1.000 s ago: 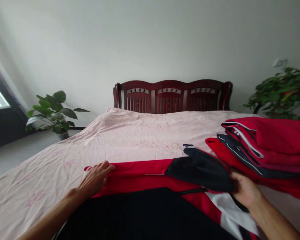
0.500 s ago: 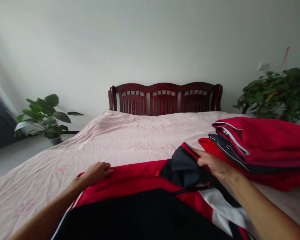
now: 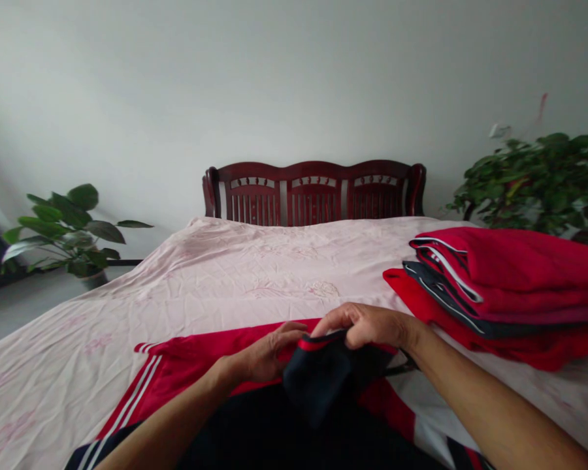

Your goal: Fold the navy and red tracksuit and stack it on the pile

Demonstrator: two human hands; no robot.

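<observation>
A red, navy and white track jacket [image 3: 196, 352] lies spread on the bed before me, with white stripes along its left-hand sleeve. Its dark collar [image 3: 318, 378], edged in red, is raised between my hands. My right hand [image 3: 367, 326] pinches the collar's upper edge, thumb and fingers closed on it. At the collar's left end is my left hand [image 3: 269, 352], its fingers bent against the cloth; the fingertips are partly hidden. The near part of the jacket is dark and runs out of view at the bottom.
A stack of folded red and navy clothes [image 3: 519, 267] stands on the bed to the right. Beyond the pale pink bedsheet [image 3: 255, 261] rises a dark wooden headboard [image 3: 313, 189]. Potted plants stand at left [image 3: 73, 228] and right [image 3: 534, 183].
My left hand has left the jacket's far left corner and come right to the collar. My right hand has moved left with the collar, turning it down toward me. The view has shifted slightly.
</observation>
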